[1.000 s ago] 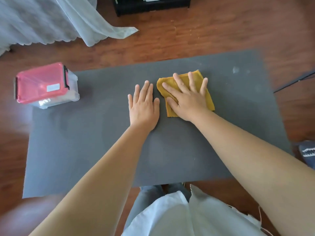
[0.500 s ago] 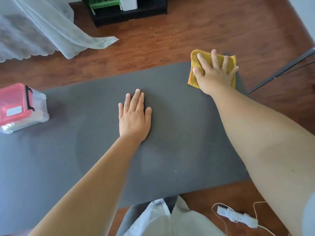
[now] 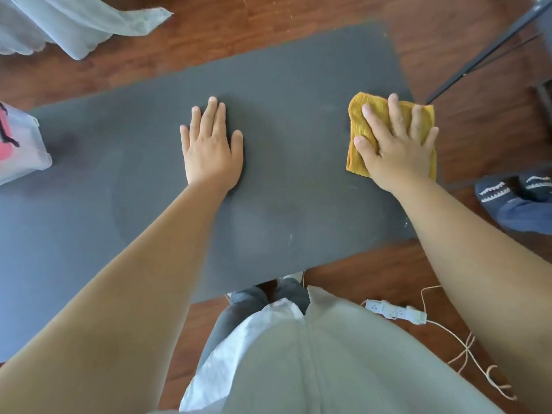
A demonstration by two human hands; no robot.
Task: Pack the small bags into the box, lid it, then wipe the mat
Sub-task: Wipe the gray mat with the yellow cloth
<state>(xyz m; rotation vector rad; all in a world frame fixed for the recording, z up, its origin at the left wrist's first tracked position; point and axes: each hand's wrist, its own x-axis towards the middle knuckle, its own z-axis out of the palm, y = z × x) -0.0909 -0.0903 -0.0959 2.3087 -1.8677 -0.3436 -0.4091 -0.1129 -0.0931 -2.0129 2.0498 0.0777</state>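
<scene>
Mat, dark grey foam, rectangular (image 3: 283, 180), on a reddish wood floor: one folded mustard-yellow ribbed cloth (image 3: 360, 121) at its right edge.
Right hand (image 3: 395, 144) pressed flat on cloth, fingers spread, not clenched. Left hand (image 3: 212, 147) open, palm down on bare mat, well apart from cloth. Clear plastic box with red lid (image 3: 18, 144), lidded, far beyond left hand.

You have the dark grey rectangular foam mat (image 3: 283, 180) lying flat on the wooden floor. The clear plastic box with its red lid (image 3: 18, 141) on sits upright at the mat's left edge, partly out of view.
</scene>
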